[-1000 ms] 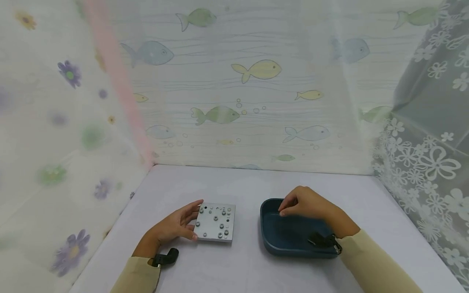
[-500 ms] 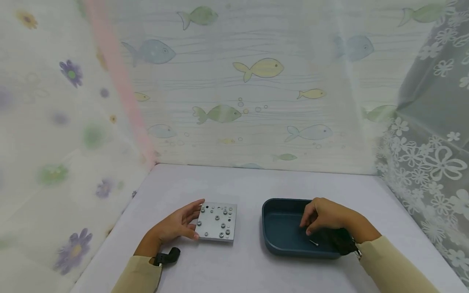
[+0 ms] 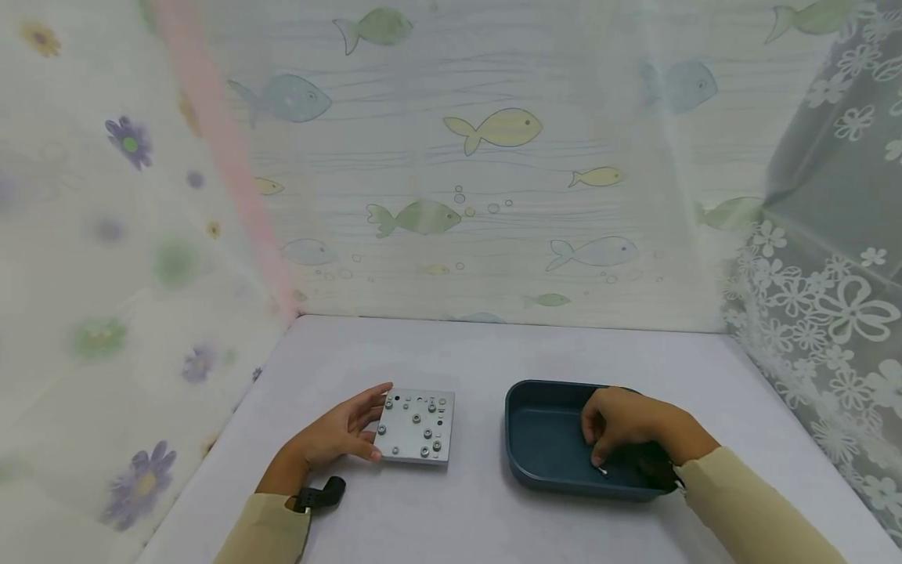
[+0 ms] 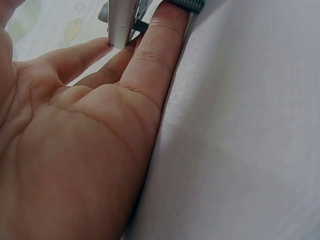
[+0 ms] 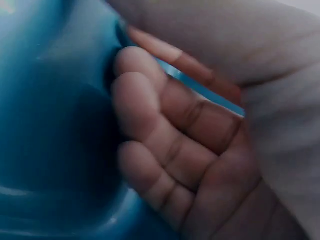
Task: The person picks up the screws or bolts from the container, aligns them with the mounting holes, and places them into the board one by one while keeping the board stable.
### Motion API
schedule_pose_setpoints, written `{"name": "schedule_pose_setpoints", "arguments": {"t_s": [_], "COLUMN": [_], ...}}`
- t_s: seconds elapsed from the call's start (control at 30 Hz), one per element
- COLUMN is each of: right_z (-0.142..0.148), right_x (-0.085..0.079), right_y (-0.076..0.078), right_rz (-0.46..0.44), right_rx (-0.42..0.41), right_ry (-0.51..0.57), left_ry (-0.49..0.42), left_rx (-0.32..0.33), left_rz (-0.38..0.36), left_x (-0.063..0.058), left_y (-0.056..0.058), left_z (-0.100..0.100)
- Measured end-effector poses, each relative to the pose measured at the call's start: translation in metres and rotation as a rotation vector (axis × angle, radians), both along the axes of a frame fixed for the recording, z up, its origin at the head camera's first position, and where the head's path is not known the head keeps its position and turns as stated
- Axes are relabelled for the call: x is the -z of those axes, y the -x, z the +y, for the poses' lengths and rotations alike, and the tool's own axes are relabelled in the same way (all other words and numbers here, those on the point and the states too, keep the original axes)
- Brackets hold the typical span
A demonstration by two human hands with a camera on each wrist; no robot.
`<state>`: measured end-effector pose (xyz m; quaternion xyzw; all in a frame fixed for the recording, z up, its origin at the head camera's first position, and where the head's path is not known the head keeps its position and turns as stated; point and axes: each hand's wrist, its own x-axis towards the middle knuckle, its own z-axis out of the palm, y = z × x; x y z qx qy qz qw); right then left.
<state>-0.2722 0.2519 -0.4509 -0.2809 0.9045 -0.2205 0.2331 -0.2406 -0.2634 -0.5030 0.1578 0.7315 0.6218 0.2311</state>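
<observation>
In the head view, a square silver metal plate (image 3: 405,435) with several socket-head screws (image 3: 416,418) in its top lies left of centre. My left hand (image 3: 338,431) holds it by the left side, thumb at the near corner and a finger at the far corner. The left wrist view has the plate's edge (image 4: 121,25) above the fingers, and a threaded screw end (image 4: 189,4) pokes out below. My right hand (image 3: 623,423) is down inside a dark blue tray (image 3: 546,439), its thumb and finger pinching a small screw (image 3: 602,471), mostly covered. The right wrist view shows curled fingers (image 5: 137,107).
A white cloth covers the table (image 3: 472,501). Behind it hangs a fish-print curtain (image 3: 451,274), with a flowered curtain (image 3: 162,352) on the left and a lace one (image 3: 831,313) on the right. The tray's raised walls surround my right hand.
My right hand has moved from the tray's far middle toward its near right part, then down onto the screw lying there. The left hand and plate stay put.
</observation>
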Motion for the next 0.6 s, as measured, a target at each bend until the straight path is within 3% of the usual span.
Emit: {"name": "schedule_pose_setpoints", "arguments": {"t_s": [0.3,0.43,0.6], "right_z": [-0.0026,-0.0032,-0.0042], "right_x": [0.0111,0.0109,0.0106], "right_y": [0.01,0.0103,0.0083], "right_rz": [0.057,-0.017,-0.153], "right_rx": [0.011,-0.005,-0.098], "right_ry": [0.037,0.097,0.214], "left_ry": [-0.015,-0.016,-0.02], "left_rx": [0.013,0.018,0.028], "left_rz": [0.018,0.01,0.016], "left_x": [0.0004,0.0009,-0.0007], "left_y": [-0.0013,-0.0012,-0.0013], "left_z": [-0.0014,-0.0013,0.0]}}
